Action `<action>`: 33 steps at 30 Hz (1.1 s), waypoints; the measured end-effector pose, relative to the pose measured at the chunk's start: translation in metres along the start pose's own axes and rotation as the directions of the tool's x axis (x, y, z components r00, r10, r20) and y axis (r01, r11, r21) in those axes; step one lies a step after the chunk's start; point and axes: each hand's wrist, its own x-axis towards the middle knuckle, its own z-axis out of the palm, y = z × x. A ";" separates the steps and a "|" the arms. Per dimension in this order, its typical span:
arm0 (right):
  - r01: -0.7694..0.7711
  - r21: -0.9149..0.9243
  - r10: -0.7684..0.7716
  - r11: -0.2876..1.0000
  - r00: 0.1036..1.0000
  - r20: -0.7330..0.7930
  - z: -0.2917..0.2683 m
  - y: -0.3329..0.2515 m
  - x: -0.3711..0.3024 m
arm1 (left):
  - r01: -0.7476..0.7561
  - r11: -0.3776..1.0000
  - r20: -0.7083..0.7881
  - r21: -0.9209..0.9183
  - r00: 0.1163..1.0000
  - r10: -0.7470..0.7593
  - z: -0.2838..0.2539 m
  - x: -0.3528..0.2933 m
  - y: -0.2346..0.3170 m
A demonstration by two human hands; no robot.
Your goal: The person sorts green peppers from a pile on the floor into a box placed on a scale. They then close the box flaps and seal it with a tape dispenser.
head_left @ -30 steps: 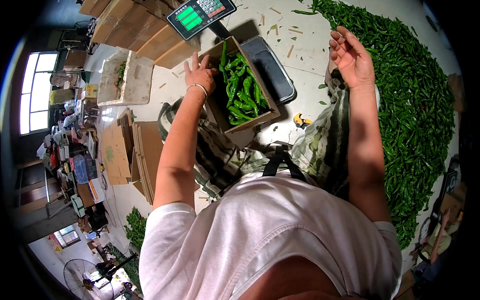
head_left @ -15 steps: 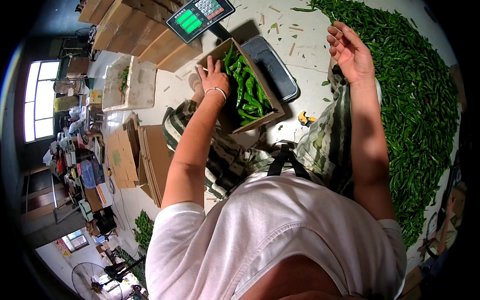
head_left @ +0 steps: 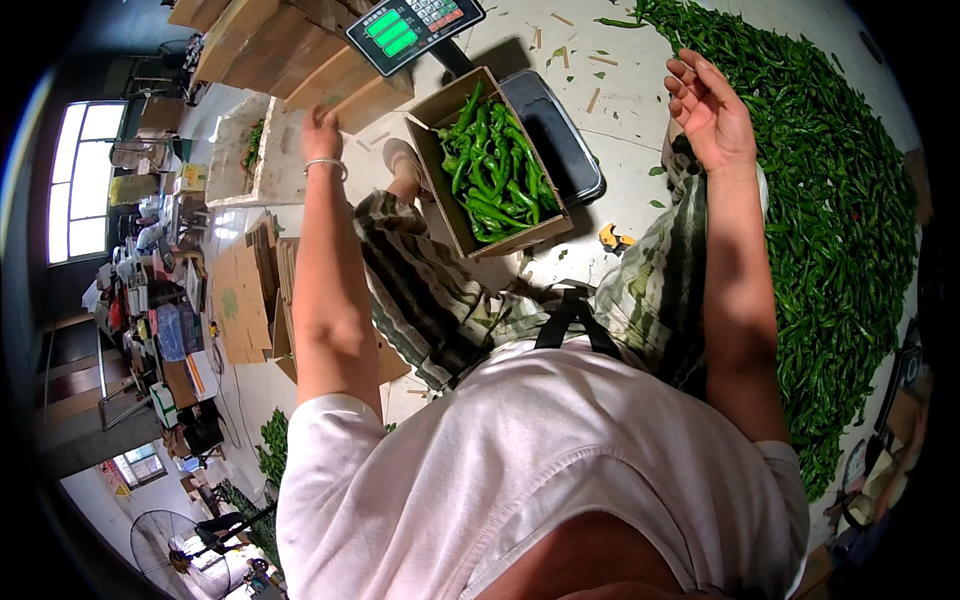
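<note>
My left hand (head_left: pixel 322 132) is over the near right edge of a dirty white foam box (head_left: pixel 279 160), beside the stacked cartons. Its fingers look bunched together, and whatever they might hold is hidden. A cardboard box (head_left: pixel 433 187) of long green peppers (head_left: pixel 497 168) stands on the floor in front of me, tilted against the platform scale (head_left: pixel 560 135). My right hand (head_left: pixel 718 118) is raised above my right knee, palm turned up. Its fingers are loosely curled and apart, with nothing in them, near the edge of a large pepper heap (head_left: pixel 840 270).
The scale's display (head_left: pixel 400 30) stands on a post behind the box. Brown cartons (head_left: pixel 260 50) are stacked at the far left, and flattened cardboard (head_left: pixel 243 305) leans nearer. A yellow-and-black tape dispenser (head_left: pixel 614 240) lies between my legs. Leaves and scraps litter the floor.
My left hand has left the pepper box and moved left to the foam box, its fingers drawing together. My right hand keeps nearly the same pose. The view has shifted slightly.
</note>
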 end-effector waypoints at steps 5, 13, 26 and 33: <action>0.027 -0.025 -0.027 0.999 1.000 -0.015 -0.006 -0.001 0.001 | -0.320 0.909 0.094 0.267 0.947 0.306 0.055 -0.033 0.047; 0.008 -0.050 -0.012 0.999 0.996 -0.086 -0.009 0.001 0.001 | -0.390 0.885 0.567 0.253 0.801 0.191 0.190 -0.139 0.102; 0.047 0.010 -0.047 0.999 0.998 0.042 -0.022 -0.004 0.005 | -0.688 0.681 0.626 -0.251 0.422 0.656 0.092 -0.170 0.130; 0.267 0.187 -0.275 0.946 0.961 0.020 -0.032 -0.007 -0.021 | -0.875 0.483 0.869 0.026 0.259 0.422 0.136 -0.199 0.121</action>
